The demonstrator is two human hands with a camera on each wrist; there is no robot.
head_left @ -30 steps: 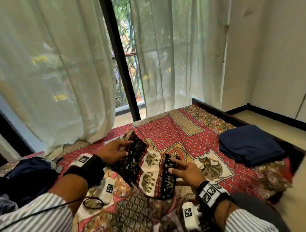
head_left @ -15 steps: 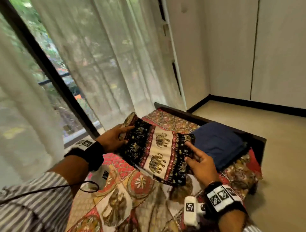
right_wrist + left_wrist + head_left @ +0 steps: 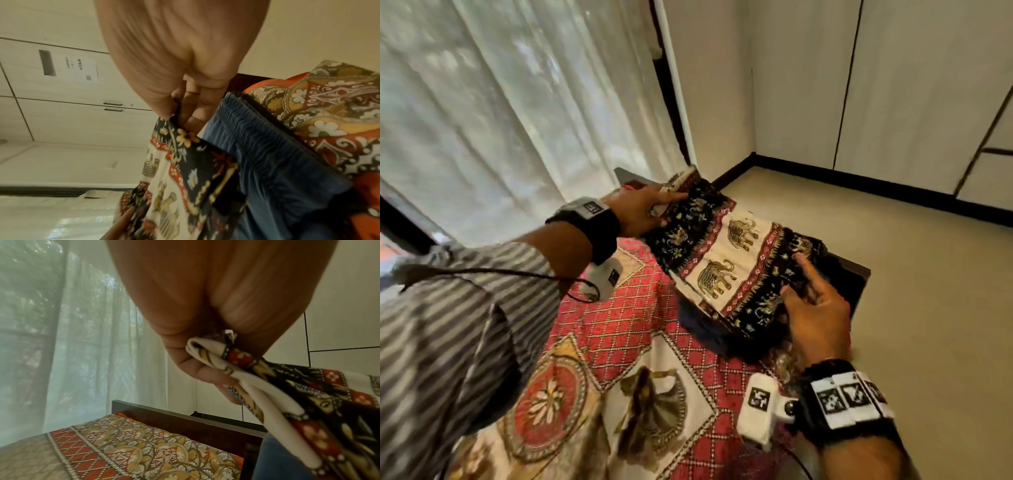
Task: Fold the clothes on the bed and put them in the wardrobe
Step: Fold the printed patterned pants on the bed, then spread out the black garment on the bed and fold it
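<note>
A folded garment (image 3: pixel 726 260) with a black, red and cream elephant print hangs in the air above the bed's far corner. My left hand (image 3: pixel 643 210) grips its far-left end; the folded layers (image 3: pixel 257 386) show pinched under the thumb in the left wrist view. My right hand (image 3: pixel 810 308) holds its near-right end (image 3: pixel 197 155) between thumb and fingers. Directly beneath lies a folded dark blue garment (image 3: pixel 705 329), its gathered waistband (image 3: pixel 267 146) close under the right hand. The wardrobe (image 3: pixel 914 85) is a wall of cream doors beyond the bed.
The bed (image 3: pixel 619 342) carries a red and cream patterned cover, with a dark wooden frame (image 3: pixel 856 274) at its corner. Sheer white curtains (image 3: pixel 517 102) hang at the left. Beige floor (image 3: pixel 928 325) lies between bed and wardrobe. Wardrobe door handles (image 3: pixel 113 107) show in the right wrist view.
Both hands have lifted the elephant-print garment off the bed and carried it right, over the folded blue garment. My view has swung from the window toward the wardrobe.
</note>
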